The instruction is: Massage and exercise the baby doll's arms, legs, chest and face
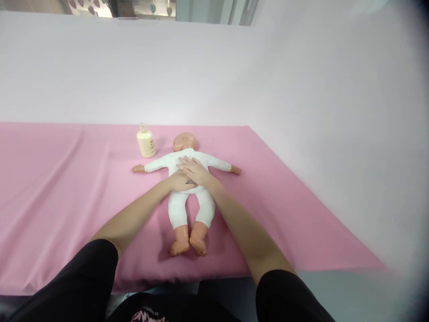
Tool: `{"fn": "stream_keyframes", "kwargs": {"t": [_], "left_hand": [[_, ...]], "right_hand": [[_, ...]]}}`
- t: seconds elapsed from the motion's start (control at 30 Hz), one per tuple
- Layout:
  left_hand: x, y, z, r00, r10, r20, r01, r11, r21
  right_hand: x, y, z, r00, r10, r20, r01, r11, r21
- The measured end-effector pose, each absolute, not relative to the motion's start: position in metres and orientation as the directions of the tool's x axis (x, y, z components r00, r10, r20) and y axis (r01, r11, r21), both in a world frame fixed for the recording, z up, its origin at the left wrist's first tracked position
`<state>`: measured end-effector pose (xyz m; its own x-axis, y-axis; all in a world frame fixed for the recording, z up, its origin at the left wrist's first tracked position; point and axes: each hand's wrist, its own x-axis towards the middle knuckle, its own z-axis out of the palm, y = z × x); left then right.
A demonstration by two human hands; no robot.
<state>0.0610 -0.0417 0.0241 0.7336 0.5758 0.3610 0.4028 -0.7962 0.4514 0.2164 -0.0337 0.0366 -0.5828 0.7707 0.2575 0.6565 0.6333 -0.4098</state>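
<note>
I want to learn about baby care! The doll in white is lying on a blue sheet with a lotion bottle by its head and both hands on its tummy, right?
Not quite. The sheet is pink, not blue, as the head view shows. The rest holds: the doll in white, the lotion bottle by its head, the left hand and right hand on its tummy.

Place: looked like a baby-care training room.
Evidence: a doll (187, 188) lay on a pink-sheeted surface (67, 188), a lotion bottle (145, 142) beside it, plain white walls.
</note>
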Motion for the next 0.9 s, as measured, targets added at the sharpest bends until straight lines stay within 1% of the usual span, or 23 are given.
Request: {"fn": "stream_keyframes", "kwargs": {"t": [0.07, 0.13, 0.2, 0.3, 0.37, 0.43, 0.5, 0.53, 0.6, 0.67, 0.7, 0.77, 0.83, 0.9], "left_hand": [[0.059, -0.038, 0.027, 0.772, 0.525, 0.358, 0.345, -0.819, 0.458], [0.059, -0.035, 0.028, 0.746, 0.535, 0.397, 0.294, -0.799, 0.525], [0.059, -0.032, 0.026, 0.661, 0.614, 0.431, 0.262, -0.727, 0.635], [0.058, -0.031, 0.021, 0.531, 0.754, 0.385, 0.223, -0.564, 0.795], [0.057, -0.03, 0.019, 0.465, 0.817, 0.34, 0.223, -0.48, 0.848], [0.056, -0.03, 0.018, 0.416, 0.852, 0.318, 0.258, -0.446, 0.857], [0.057, -0.03, 0.018, 0.395, 0.848, 0.355, 0.322, -0.489, 0.811], [0.058, -0.031, 0.018, 0.392, 0.828, 0.401, 0.362, -0.54, 0.76], [0.061, -0.033, 0.019, 0.394, 0.762, 0.515, 0.444, -0.648, 0.619], [0.061, -0.036, 0.021, 0.418, 0.698, 0.581, 0.5, -0.711, 0.495], [0.061, -0.037, 0.022, 0.445, 0.683, 0.58, 0.513, -0.725, 0.459], [0.058, -0.039, 0.024, 0.537, 0.661, 0.525, 0.51, -0.75, 0.422], [0.055, -0.038, 0.025, 0.63, 0.635, 0.447, 0.486, -0.771, 0.411], [0.053, -0.035, 0.026, 0.676, 0.624, 0.391, 0.47, -0.775, 0.423]], "right_hand": [[0.223, -0.027, 0.032, -0.544, 0.795, 0.268, 0.662, 0.604, -0.444], [0.229, -0.023, 0.03, -0.519, 0.813, 0.264, 0.656, 0.576, -0.487], [0.232, -0.021, 0.029, -0.497, 0.831, 0.252, 0.656, 0.549, -0.518], [0.234, -0.021, 0.03, -0.453, 0.859, 0.239, 0.697, 0.509, -0.506], [0.233, -0.024, 0.032, -0.414, 0.883, 0.22, 0.747, 0.468, -0.472], [0.231, -0.028, 0.035, -0.342, 0.92, 0.19, 0.807, 0.392, -0.441], [0.226, -0.034, 0.037, -0.245, 0.956, 0.163, 0.86, 0.292, -0.419], [0.223, -0.038, 0.038, -0.201, 0.968, 0.152, 0.878, 0.247, -0.411], [0.216, -0.046, 0.039, -0.138, 0.982, 0.128, 0.9, 0.178, -0.398], [0.208, -0.055, 0.038, -0.097, 0.99, 0.104, 0.919, 0.129, -0.373], [0.203, -0.059, 0.038, -0.093, 0.991, 0.092, 0.929, 0.12, -0.351], [0.194, -0.066, 0.035, -0.131, 0.989, 0.074, 0.944, 0.147, -0.295], [0.187, -0.069, 0.031, -0.214, 0.974, 0.072, 0.94, 0.225, -0.255], [0.183, -0.068, 0.028, -0.298, 0.95, 0.095, 0.917, 0.312, -0.25]]}}
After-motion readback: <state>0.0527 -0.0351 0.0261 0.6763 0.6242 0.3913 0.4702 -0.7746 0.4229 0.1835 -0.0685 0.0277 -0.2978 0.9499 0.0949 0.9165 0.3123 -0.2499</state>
